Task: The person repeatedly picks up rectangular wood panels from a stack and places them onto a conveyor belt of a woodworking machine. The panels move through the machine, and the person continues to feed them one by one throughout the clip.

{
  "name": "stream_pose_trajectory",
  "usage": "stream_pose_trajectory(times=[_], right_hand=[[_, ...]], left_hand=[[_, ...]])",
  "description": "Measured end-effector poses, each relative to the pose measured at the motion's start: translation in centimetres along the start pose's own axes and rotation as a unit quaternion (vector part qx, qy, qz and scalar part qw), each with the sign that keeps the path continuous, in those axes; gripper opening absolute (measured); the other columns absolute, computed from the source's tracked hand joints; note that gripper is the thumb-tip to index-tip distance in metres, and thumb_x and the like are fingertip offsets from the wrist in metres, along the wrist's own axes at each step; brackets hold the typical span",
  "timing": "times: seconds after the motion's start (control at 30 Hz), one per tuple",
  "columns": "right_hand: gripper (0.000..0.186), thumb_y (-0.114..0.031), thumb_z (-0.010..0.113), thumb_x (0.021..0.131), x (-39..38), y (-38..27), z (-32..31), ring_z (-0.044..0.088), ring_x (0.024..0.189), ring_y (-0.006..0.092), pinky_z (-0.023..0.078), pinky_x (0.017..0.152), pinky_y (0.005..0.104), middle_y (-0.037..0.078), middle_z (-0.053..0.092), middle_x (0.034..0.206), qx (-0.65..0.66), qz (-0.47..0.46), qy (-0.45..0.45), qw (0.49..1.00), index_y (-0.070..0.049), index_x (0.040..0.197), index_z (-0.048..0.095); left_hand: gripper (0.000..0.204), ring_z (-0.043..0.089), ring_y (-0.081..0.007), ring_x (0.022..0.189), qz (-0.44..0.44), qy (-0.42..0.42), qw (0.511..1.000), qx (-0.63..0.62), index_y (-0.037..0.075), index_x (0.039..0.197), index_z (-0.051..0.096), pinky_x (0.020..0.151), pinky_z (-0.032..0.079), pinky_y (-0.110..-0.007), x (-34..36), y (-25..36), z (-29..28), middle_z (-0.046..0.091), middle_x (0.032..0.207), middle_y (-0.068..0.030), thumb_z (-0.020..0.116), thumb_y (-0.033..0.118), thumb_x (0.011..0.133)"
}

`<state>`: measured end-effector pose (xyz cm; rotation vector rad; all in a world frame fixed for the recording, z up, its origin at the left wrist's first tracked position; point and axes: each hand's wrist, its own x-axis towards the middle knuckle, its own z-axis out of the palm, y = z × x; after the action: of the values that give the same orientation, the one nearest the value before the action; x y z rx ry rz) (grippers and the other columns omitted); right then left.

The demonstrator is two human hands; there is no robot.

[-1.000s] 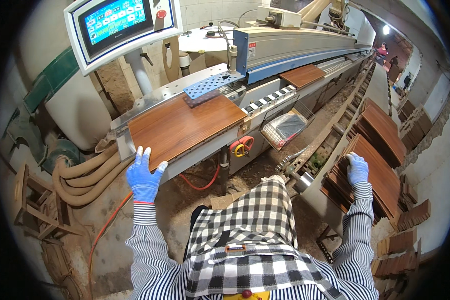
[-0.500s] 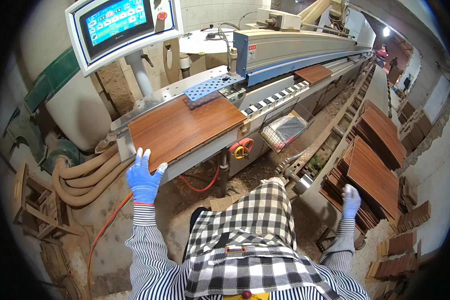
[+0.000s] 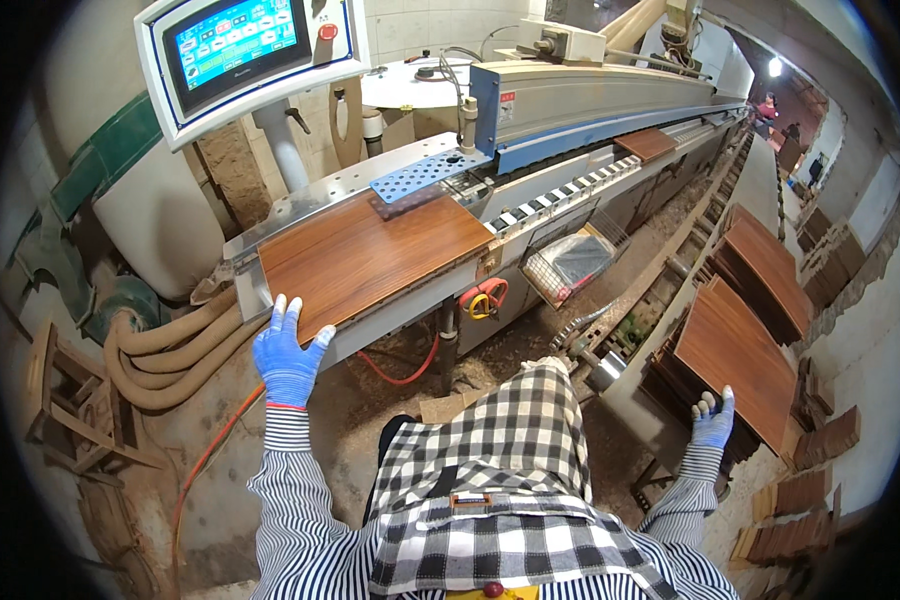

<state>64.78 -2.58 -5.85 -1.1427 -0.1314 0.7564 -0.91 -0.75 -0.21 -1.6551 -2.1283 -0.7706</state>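
A brown wood-grain board [image 3: 370, 255] lies flat on the infeed end of a long edge-banding machine [image 3: 610, 105]. My left hand [image 3: 288, 350], in a blue glove with white fingertips, rests on its near left corner with the fingers stretched out. At the right, a stack of similar boards stands on a roller conveyor, its top board [image 3: 740, 360] turned askew over those below. My right hand [image 3: 712, 425], gloved alike, grips the near edge of that top board with curled fingers. A smaller-looking board [image 3: 646, 145] sits farther along the machine's track.
A control panel with a lit screen [image 3: 238, 40] stands at the upper left. Below the track hang a wire basket [image 3: 575, 262] and yellow-and-red-handled scissors [image 3: 482, 300]. Another board stack [image 3: 765, 270] stands farther back. Thick hoses [image 3: 175, 350] and a wooden stool [image 3: 80, 410] are at the left.
My right hand has come up to the stack and closed on the top board's edge; that board has shifted left. The far board has travelled away along the track. My left hand stays put.
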Motion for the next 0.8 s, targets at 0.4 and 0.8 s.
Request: stream_pose_trajectory(times=[0.4, 0.8], right_hand=[[0.064, -0.055, 0.071, 0.074, -1.3, 0.4, -1.0, 0.052, 0.08, 0.0218, 0.048, 0.069, 0.0337, 0.01, 0.053, 0.101, 0.055, -0.007, 0.043, 0.998, -0.012, 0.117, 0.051], [0.063, -0.054, 0.072, 0.073, 0.6, -0.3, -3.6, 0.051, 0.086, 0.0222, 0.046, 0.073, 0.0359, 0.007, 0.056, 0.104, 0.13, 0.026, 0.061, 0.989, -0.01, 0.114, 0.054]], left_hand=[[0.053, 0.053, -0.0312, 0.119, -0.011, -0.013, 0.988, -0.153, 0.002, 0.125, 0.056, 0.103, 0.039, -0.039, -1.5, -3.0, -1.1, 0.052, 0.133, -0.0182, 0.072, 0.027, 0.081], [0.047, 0.055, -0.0287, 0.117, -0.01, -0.021, 0.974, -0.227, 0.001, 0.122, 0.058, 0.1, 0.043, -0.037, -1.3, -3.3, -1.4, 0.055, 0.131, -0.018, 0.072, 0.017, 0.08]])
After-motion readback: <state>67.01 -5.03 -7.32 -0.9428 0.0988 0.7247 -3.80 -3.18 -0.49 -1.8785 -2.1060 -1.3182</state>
